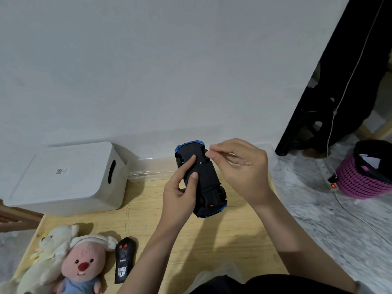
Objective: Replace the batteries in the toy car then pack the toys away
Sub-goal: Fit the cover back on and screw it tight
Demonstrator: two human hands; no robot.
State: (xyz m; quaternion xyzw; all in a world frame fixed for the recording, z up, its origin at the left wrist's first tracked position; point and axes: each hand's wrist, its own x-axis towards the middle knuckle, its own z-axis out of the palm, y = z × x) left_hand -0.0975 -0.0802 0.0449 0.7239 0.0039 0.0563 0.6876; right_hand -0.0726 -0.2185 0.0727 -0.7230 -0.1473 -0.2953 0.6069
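Here, left hand (180, 192) gripping upturned toy car (201, 181), right hand (239, 164) fingertips pinched together, contents unclear

- A pink laundry basket (360, 179) stands on the marble floor (318, 209).
- A white power strip (333, 186) with a lit red switch lies touching the basket's left side.
- A thin white cable (331, 128) hangs above the basket.
- Dark clothing (339, 81) hangs behind the basket, against the white wall (169, 71).
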